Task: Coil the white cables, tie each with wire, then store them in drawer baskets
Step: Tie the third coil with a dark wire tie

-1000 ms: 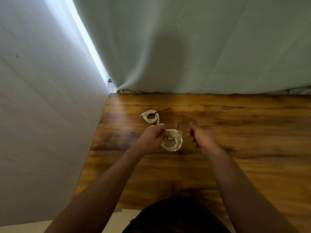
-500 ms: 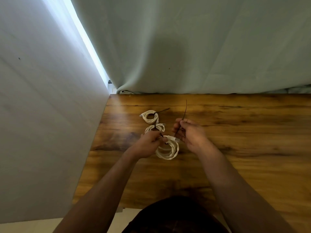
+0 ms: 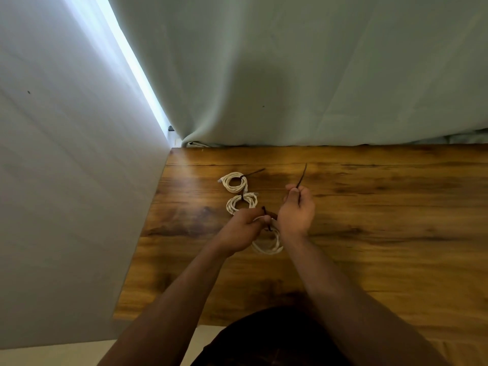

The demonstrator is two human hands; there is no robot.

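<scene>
A: Starting close in, how much room is there on the wooden table (image 3: 369, 260)?

B: Its near edge runs under the person's forearms, and its left edge sits against a pale wall (image 3: 66, 207). The whole right half of the top is bare wood, so open room lies to the right; the left side is tight.

A: And the hands?

B: The left hand (image 3: 241, 231) is closed over the top of the nearest white cable coil (image 3: 266, 244), pinching it where a dark wire (image 3: 301, 178) wraps round. The right hand (image 3: 297, 210) is closed on the wire's free end, which sticks up and away past the fingertips. The two hands almost touch.

A: How does that coil look?

B: A loose ring of several turns; its lower arc shows between the wrists and its upper part is hidden by the hands. I cannot tell whether it rests on the wood or is lifted.

A: Farther out?

B: Just beyond the left hand lies a second tied coil (image 3: 241, 203), then a third coil (image 3: 233, 182) touching it, each cinched with dark wire, the third's tail pointing right. Behind them is the table's far edge, met by a hanging grey-green curtain (image 3: 317, 75).
</scene>
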